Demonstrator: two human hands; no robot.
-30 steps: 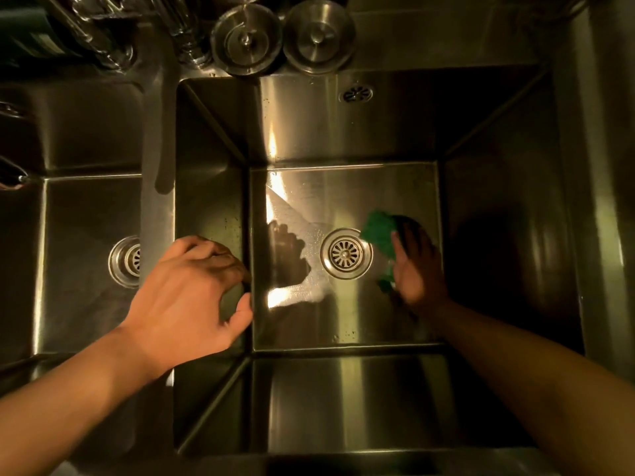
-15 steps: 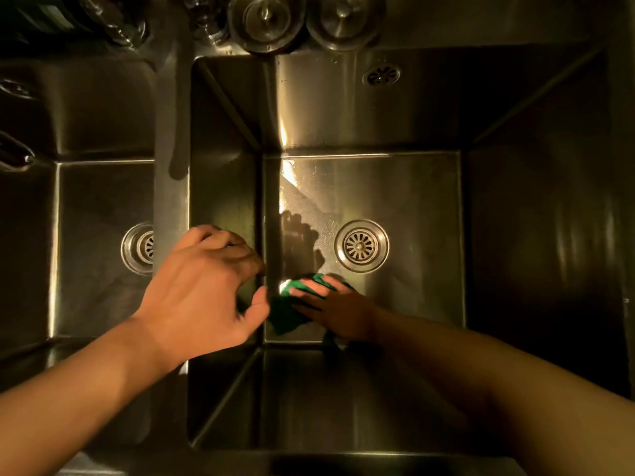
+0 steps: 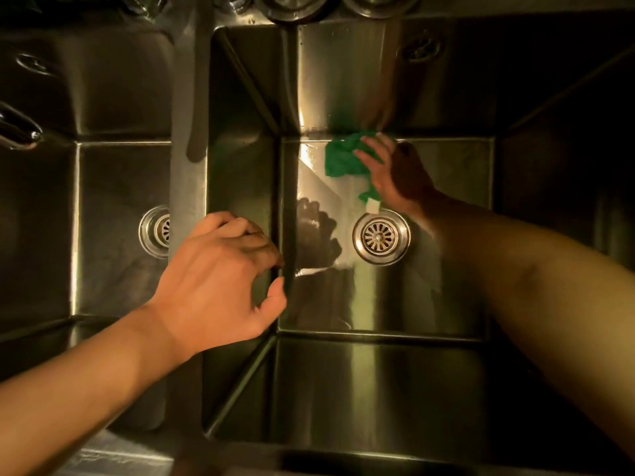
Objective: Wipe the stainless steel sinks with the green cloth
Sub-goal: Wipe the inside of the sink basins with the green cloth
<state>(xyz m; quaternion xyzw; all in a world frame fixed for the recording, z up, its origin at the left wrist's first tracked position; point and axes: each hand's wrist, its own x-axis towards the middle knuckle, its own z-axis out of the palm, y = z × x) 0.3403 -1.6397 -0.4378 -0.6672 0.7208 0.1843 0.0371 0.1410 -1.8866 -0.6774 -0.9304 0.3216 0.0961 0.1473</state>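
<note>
Left hand (image 3: 220, 280) palm down with fingers loosely curled, right hand (image 3: 398, 173) extended forward, fingers spread flat

Fig. 1. On my feed, two arms enter from the lower edge: left forearm (image 3: 86, 383) and right forearm (image 3: 549, 286), both bare from frame edge to wrist. The left grip (image 3: 220, 280) is bare, its knuckles brightly lit. The right grip (image 3: 400, 176) is bare, shadowed, its edges slightly blurred.
</note>
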